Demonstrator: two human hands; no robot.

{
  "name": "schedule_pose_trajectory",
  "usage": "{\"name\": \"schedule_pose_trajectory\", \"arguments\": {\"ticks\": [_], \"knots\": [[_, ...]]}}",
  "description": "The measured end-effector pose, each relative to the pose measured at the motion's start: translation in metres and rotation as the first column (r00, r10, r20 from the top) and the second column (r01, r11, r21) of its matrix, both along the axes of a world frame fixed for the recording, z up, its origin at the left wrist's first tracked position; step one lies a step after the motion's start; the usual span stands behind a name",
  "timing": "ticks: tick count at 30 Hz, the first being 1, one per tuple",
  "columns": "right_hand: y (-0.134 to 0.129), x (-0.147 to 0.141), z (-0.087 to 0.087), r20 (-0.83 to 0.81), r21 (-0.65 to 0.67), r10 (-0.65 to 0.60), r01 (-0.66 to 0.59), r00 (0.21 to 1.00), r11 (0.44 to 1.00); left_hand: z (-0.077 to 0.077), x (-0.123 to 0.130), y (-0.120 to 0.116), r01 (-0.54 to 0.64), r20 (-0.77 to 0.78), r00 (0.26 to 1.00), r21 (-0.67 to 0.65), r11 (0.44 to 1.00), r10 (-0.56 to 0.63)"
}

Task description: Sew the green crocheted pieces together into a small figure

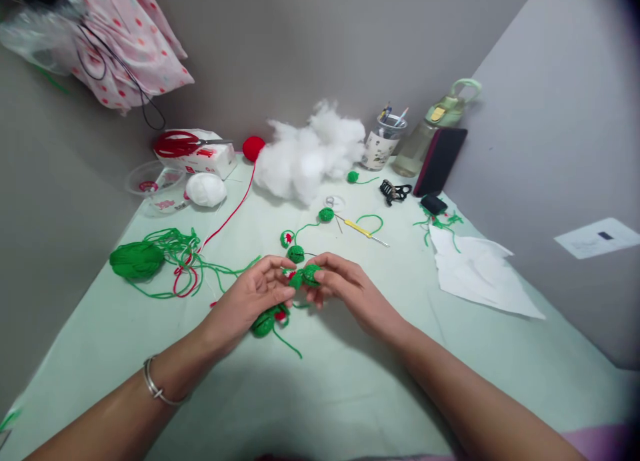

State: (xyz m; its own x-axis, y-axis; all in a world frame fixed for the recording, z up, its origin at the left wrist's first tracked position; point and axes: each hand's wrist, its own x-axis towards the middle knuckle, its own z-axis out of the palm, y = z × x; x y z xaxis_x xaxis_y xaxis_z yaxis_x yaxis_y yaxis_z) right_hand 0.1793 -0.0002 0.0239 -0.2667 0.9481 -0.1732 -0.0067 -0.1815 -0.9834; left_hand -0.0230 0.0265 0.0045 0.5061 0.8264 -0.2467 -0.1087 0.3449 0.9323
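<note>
head-worn, angled forward and down

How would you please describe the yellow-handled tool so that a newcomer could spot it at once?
On the pale green table, find the fluffy white stuffing. In front of its right side lies the slim tool, its yellow handle unlike the green crocheted ball nearby.

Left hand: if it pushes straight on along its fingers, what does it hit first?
Left hand: probably the green crocheted ball at the right hand's fingertips, just past the piece at its own. Depth is unclear from one view.
</note>
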Motion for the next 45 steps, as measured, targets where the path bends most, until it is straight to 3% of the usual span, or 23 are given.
{"name": "schedule_pose_trajectory", "arguments": {"ticks": [4,7,8,9,11,13,17,19,21,24,30,33,38,41,45], "knots": [[0.005,0.006,0.002,0.069,-0.005,-0.032,0.033,0.997,0.999,0.001,-0.003,0.003,0.041,-0.068,0.997,0.029,0.999,-0.039],[0.013,0.023,0.003,0.301,0.098,-0.024,-0.005,0.953,0.995,0.0,-0.004,0.003,0.071,-0.159,0.986,0.077,0.994,-0.058],[0.017,0.031,0.001,0.41,0.2,-0.115,0.034,0.905,0.979,-0.001,-0.004,0.003,0.076,-0.186,0.981,0.093,0.993,-0.057],[0.021,0.039,-0.002,0.52,0.348,-0.278,0.096,0.808,0.933,-0.001,-0.003,0.003,0.063,-0.203,0.978,0.111,0.992,-0.039],[0.029,0.054,-0.011,0.689,0.513,-0.469,0.085,0.553,0.854,0.0,-0.001,0.001,0.048,-0.225,0.974,0.125,0.991,-0.019],[0.038,0.064,-0.022,0.792,0.502,-0.47,0.022,0.39,0.865,0.001,0.001,-0.001,0.06,-0.242,0.97,0.128,0.99,-0.028],[0.051,0.062,-0.036,0.857,0.504,-0.461,-0.192,0.229,0.842,0.003,0.001,-0.004,0.034,-0.298,0.954,0.206,0.978,0.029],[0.055,0.056,-0.038,0.872,0.489,-0.448,-0.308,0.198,0.816,0.003,-0.002,-0.003,-0.033,-0.321,0.939,0.282,0.959,0.127],[0.055,0.052,-0.037,0.899,0.438,-0.404,-0.356,0.17,0.825,0.001,-0.006,0.0,-0.104,-0.329,0.915,0.369,0.924,0.234],[0.051,0.049,-0.034,0.926,0.376,-0.357,-0.323,0.121,0.868,-0.001,-0.014,0.008,-0.207,-0.302,0.88,0.453,0.867,0.367],[0.047,0.044,-0.025,0.938,0.342,-0.345,-0.259,0.036,0.903,-0.006,-0.032,0.031,-0.515,-0.102,0.788,0.43,0.742,0.607],[0.048,0.043,-0.023,0.945,0.317,-0.328,-0.225,-0.012,0.921,-0.007,-0.037,0.037,-0.582,-0.041,0.76,0.401,0.707,0.649],[0.051,0.047,-0.02,0.958,0.269,-0.284,-0.191,-0.05,0.944,-0.006,-0.037,0.037,-0.599,-0.013,0.759,0.38,0.705,0.651],[0.055,0.047,-0.014,0.968,0.24,-0.251,-0.196,-0.029,0.951,-0.005,-0.041,0.041,-0.638,0.038,0.743,0.339,0.691,0.668],[0.058,0.047,-0.001,0.968,0.249,-0.245,-0.161,0.047,0.955,-0.005,-0.058,0.056,-0.735,0.123,0.665,0.282,0.617,0.737]]}}
